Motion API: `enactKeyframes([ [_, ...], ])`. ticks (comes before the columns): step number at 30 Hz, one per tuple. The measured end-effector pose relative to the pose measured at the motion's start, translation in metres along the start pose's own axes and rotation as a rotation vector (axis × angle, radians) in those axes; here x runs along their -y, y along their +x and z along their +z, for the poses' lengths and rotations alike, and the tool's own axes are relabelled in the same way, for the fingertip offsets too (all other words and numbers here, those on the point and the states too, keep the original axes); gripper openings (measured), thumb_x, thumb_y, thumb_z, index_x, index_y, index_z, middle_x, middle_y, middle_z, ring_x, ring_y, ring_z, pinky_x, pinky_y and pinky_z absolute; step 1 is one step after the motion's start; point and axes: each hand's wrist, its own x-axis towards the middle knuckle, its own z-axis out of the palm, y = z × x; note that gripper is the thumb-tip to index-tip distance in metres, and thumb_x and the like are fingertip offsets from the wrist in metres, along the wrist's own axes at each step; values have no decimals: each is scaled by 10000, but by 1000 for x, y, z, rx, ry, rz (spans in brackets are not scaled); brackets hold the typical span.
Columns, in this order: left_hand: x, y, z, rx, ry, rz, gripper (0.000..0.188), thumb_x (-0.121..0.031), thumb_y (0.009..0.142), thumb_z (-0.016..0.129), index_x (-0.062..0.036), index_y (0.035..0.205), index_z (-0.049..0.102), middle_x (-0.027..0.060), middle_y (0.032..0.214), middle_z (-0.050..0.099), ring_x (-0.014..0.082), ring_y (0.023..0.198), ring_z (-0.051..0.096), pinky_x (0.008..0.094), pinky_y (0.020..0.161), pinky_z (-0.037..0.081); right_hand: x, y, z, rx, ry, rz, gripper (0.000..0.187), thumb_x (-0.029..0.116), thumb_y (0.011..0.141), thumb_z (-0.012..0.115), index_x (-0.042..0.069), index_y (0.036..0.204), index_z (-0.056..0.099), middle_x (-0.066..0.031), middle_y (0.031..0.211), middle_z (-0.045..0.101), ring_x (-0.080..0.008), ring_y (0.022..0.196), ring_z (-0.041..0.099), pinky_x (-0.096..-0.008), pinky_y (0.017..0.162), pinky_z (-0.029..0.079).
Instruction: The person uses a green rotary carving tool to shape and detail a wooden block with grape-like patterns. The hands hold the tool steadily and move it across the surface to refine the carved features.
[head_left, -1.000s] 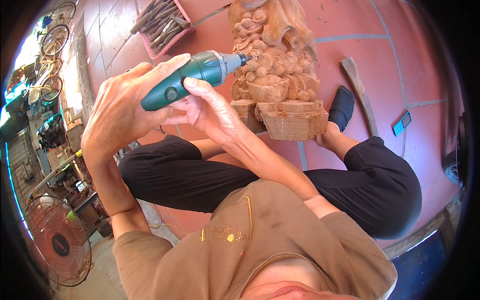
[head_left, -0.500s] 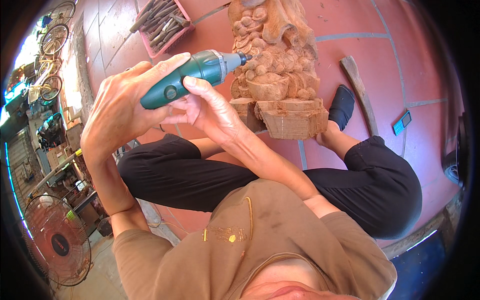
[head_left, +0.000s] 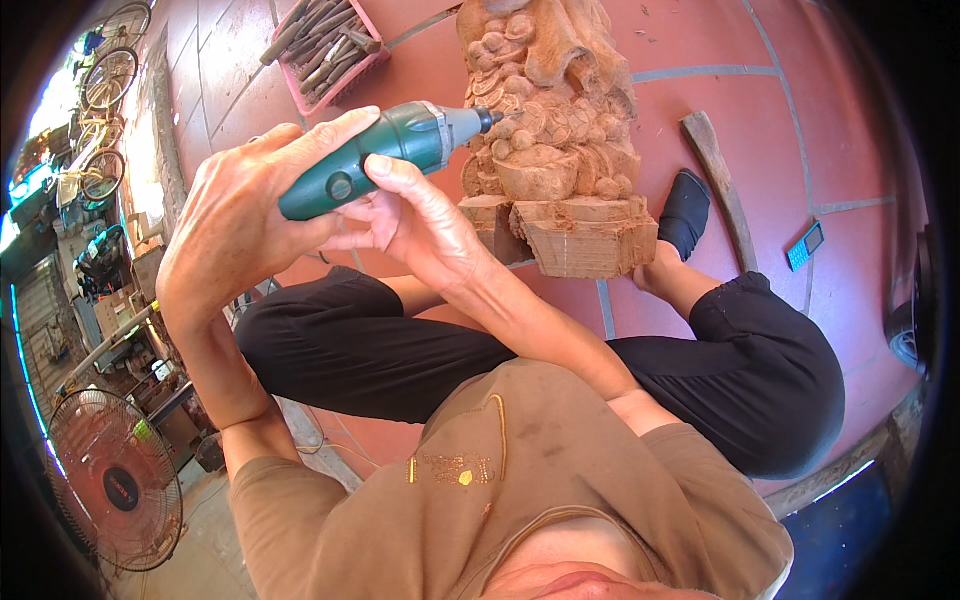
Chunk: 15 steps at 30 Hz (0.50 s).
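A green rotary tool [head_left: 345, 178] with a grey nose and dark tip is held up in front of me, its tip pointing right. My left hand [head_left: 245, 195] wraps round its rear end, index finger stretched along the top. From below, my right hand [head_left: 425, 225] grips the same tool, thumb pressed on its body near a round cap and fingers partly hidden underneath. Beyond the tip stands a carved wooden sculpture [head_left: 560, 150] with rounded, bead-like shapes on a blocky base. The tip overlaps the carving's left edge in view; I cannot tell whether they touch.
A pink crate [head_left: 345, 83] of wooden-handled tools sits at the far left on red tiles. To the right lie a curved wooden stick [head_left: 718, 185] and a blue phone [head_left: 804, 246]. A fan [head_left: 115, 485] stands lower left. My bent legs [head_left: 730, 380] flank the carving.
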Motion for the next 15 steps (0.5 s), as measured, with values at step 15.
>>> enactKeyframes([
  [15, -7, 4, -12, 20, -37, 24, 704, -262, 684, 814, -128, 1348, 623, 152, 962, 696, 366, 863, 671, 438, 754, 538, 0, -3, 9, 11, 64, -12, 488, 301, 965, 678, 68, 1361, 513, -157, 1313, 598, -337, 1236, 597, -572, 992, 536],
])
